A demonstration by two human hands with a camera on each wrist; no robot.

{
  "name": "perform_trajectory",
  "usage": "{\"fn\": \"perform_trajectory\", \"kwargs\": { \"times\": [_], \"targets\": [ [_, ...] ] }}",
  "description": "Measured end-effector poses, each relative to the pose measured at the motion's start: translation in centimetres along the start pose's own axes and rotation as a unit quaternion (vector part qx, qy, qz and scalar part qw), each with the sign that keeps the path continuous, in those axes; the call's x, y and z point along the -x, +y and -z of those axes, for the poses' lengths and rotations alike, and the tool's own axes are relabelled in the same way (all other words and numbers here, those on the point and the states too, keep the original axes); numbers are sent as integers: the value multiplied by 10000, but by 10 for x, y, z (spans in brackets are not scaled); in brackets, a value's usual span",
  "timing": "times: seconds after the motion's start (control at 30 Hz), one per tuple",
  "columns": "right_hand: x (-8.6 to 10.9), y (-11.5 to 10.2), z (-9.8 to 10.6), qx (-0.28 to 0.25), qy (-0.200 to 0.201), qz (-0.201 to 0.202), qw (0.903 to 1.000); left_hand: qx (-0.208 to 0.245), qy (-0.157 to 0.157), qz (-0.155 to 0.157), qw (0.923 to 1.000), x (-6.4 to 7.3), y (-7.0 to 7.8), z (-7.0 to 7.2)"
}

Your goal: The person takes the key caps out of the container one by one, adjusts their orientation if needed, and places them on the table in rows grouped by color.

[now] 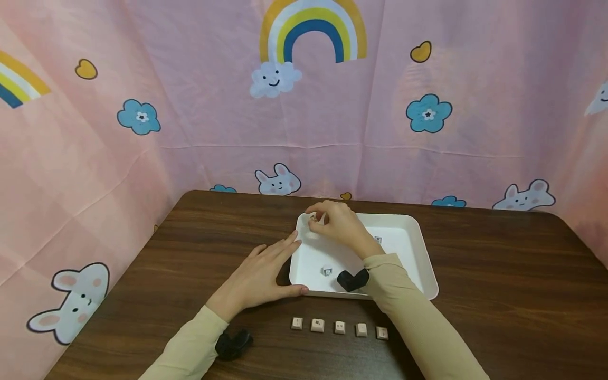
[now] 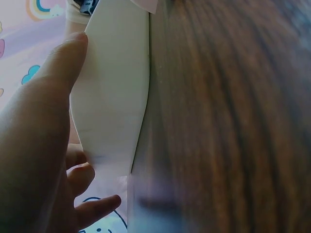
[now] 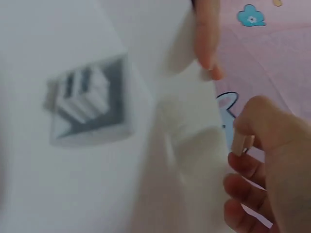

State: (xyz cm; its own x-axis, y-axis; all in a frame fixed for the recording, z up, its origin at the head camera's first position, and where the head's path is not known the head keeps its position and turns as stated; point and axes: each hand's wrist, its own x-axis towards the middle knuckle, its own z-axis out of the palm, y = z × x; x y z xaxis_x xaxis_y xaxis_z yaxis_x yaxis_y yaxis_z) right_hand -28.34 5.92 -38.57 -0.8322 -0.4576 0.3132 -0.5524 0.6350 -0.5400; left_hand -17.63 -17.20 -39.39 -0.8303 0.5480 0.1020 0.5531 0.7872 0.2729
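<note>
My right hand [image 1: 339, 224] pinches a small cream keycap [image 3: 238, 142] between thumb and index finger, above the far left corner of the white tray [image 1: 424, 248]. In the right wrist view its other fingers are bent. My left hand [image 1: 260, 274] lies at the tray's near left corner, fingers stretched along the left side and thumb touching the front rim. In the left wrist view the thumb rests on the white wall [image 2: 114, 92]. Inside the tray sit a small clear-looking block [image 1: 326, 271] with a dark and white figure and another small grey piece [image 1: 378, 239], partly hidden by my right wrist.
Several cream keycaps [image 1: 317, 325] stand in a row on the dark wooden table [image 1: 228, 232], in front of the tray. A pink curtain [image 1: 214, 95] with rainbows, flowers and rabbits hangs behind the table. Black wrist cameras [image 1: 234, 345] are on both wrists.
</note>
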Motion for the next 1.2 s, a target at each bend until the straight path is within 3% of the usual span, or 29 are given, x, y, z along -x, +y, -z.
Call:
{"fn": "perform_trajectory", "kwargs": {
  "times": [0.2,0.4,0.6,0.77,0.97,1.2],
  "targets": [
    [11,1,13,-567,531,453,9960,-33,35,-27,10000,-1,3,-1],
    [26,-1,33,-1235,1213,403,9841,-13,22,-45,10000,0,4,-2],
    [39,-5,64,-1595,1398,526,9758,49,10,-11,10000,-1,5,-1],
    [57,1,86,-1252,1486,765,9780,42,-53,-19,10000,-3,4,-1],
    [82,24,104,-341,1573,1006,9818,26,-84,38,10000,-2,1,-1],
    [109,52,124,-2,1862,707,9800,102,-65,47,9999,0,1,0]
  ]
}}
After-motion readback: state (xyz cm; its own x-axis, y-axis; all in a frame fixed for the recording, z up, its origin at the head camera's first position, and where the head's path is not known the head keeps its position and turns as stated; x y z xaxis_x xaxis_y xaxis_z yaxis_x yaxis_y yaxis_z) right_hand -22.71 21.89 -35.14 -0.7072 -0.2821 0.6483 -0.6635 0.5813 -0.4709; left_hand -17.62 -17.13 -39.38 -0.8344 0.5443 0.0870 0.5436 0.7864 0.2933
